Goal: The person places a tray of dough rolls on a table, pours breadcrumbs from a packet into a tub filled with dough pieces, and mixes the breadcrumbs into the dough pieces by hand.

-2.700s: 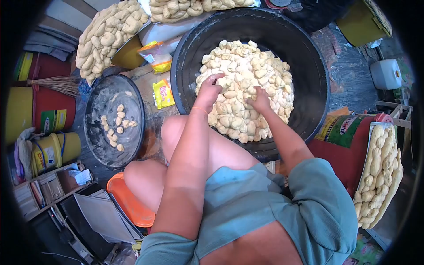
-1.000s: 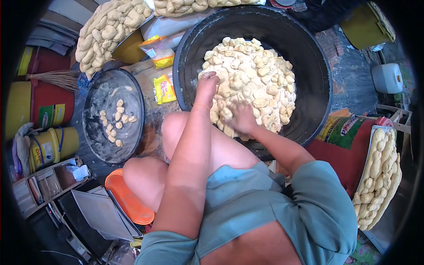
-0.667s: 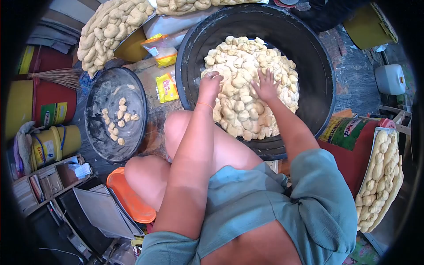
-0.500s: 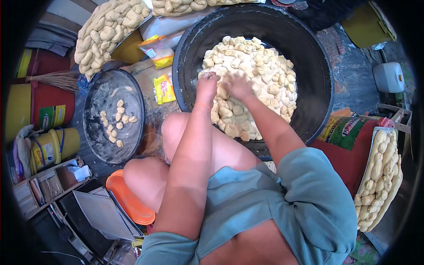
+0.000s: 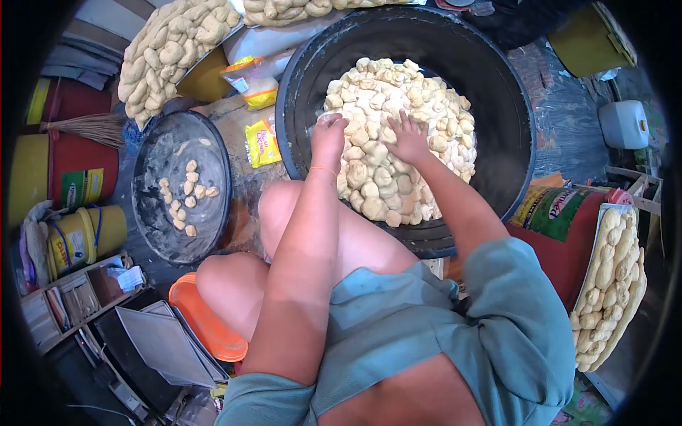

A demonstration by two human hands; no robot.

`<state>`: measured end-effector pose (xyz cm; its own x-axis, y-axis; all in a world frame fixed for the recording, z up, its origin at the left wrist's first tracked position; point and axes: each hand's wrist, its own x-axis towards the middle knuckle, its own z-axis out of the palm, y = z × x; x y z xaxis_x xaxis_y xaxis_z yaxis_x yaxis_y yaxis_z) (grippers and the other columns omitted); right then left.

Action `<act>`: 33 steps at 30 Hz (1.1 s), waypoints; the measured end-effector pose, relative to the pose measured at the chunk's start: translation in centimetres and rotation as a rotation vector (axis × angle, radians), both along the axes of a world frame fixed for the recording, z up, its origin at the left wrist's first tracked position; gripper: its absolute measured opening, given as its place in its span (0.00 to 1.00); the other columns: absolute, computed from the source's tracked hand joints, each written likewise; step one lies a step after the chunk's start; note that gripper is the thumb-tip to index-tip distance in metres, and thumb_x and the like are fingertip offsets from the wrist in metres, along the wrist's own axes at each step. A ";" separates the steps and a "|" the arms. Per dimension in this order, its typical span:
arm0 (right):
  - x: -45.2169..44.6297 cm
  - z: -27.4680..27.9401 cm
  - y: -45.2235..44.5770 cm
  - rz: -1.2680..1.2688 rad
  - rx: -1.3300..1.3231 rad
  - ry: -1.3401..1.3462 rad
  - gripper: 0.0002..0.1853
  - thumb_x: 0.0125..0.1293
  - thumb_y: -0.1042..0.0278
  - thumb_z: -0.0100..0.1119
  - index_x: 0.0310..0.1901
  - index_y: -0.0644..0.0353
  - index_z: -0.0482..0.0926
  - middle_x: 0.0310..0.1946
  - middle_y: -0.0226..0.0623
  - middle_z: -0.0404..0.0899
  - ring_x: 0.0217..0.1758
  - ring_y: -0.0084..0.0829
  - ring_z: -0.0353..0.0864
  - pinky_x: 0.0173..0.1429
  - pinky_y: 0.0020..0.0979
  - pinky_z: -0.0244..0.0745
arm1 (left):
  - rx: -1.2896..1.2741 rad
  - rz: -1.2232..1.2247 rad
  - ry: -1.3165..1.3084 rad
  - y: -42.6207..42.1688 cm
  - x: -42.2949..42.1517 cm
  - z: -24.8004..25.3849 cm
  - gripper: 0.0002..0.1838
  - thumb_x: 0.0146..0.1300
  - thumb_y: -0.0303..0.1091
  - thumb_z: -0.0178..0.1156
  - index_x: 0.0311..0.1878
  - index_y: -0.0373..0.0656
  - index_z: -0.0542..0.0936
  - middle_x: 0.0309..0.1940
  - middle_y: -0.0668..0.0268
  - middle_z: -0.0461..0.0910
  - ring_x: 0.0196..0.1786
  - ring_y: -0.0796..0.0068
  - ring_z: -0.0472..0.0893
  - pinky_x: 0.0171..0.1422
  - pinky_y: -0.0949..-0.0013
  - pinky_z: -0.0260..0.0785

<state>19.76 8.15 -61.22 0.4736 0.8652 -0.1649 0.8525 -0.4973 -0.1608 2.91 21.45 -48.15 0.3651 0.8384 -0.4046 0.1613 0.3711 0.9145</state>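
Many pale, floured dough pieces [image 5: 376,174] are heaped in a large black tub [image 5: 490,85] in front of my knees. My right hand [image 5: 410,140] lies over the middle of the heap, palm down, fingers spread. At the heap's left edge, my left hand [image 5: 329,137] is closed with its fingers curled; whatever it may hold is hidden. A thin orange band circles the left wrist. Pieces near my knees look smoother and less floured than those further off.
On the left, a shallow black basin [image 5: 160,231] holds several small dough balls [image 5: 190,188]. Yellow packets [image 5: 263,144] lie between basin and tub. Trays of shaped dough stand upper left [image 5: 170,53] and right [image 5: 612,277]. An orange tub [image 5: 195,312] sits beside my knee.
My right hand has moved right, away from my left hand, and its fingers have spread. The left hand has shifted slightly left and stays closed.
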 end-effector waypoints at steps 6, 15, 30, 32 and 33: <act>-4.4 2.8 8.1 -0.004 -0.227 0.289 0.40 0.55 0.33 0.51 0.66 0.48 0.66 0.71 0.45 0.54 0.76 0.46 0.47 0.68 0.71 0.31 | 0.018 0.102 -0.037 0.9 -0.8 -0.4 0.13 0.58 0.31 0.58 0.44 0.35 0.79 0.42 0.61 0.79 0.47 0.72 0.75 0.54 0.70 0.66; -3.8 5.7 -2.0 0.830 0.093 0.738 0.21 0.48 0.55 0.68 0.45 0.54 0.81 0.49 0.44 0.73 0.53 0.43 0.74 0.58 0.39 0.70 | 0.015 0.130 -0.077 0.9 -0.2 -0.6 0.13 0.56 0.31 0.59 0.42 0.34 0.79 0.39 0.64 0.79 0.42 0.75 0.75 0.50 0.73 0.66; -9.2 4.1 5.9 0.391 -0.151 0.498 0.45 0.47 0.41 0.65 0.68 0.41 0.60 0.57 0.56 0.62 0.59 0.54 0.66 0.59 0.49 0.65 | 0.063 0.168 -0.093 1.4 -0.7 -0.9 0.10 0.56 0.30 0.59 0.39 0.35 0.80 0.35 0.65 0.79 0.40 0.76 0.76 0.49 0.73 0.66; -7.9 4.8 2.7 0.588 -0.138 0.589 0.39 0.47 0.44 0.67 0.64 0.41 0.67 0.51 0.53 0.66 0.52 0.53 0.70 0.56 0.49 0.66 | 0.048 0.154 -0.083 1.0 -0.2 -0.3 0.10 0.57 0.30 0.59 0.39 0.35 0.80 0.35 0.65 0.79 0.40 0.76 0.75 0.49 0.73 0.66; -7.5 5.9 0.9 0.685 -0.085 0.581 0.35 0.48 0.46 0.68 0.60 0.40 0.71 0.47 0.48 0.66 0.52 0.51 0.70 0.56 0.48 0.66 | 0.048 0.144 -0.062 0.8 -0.1 0.2 0.10 0.57 0.30 0.59 0.40 0.35 0.80 0.35 0.65 0.79 0.40 0.76 0.75 0.49 0.73 0.66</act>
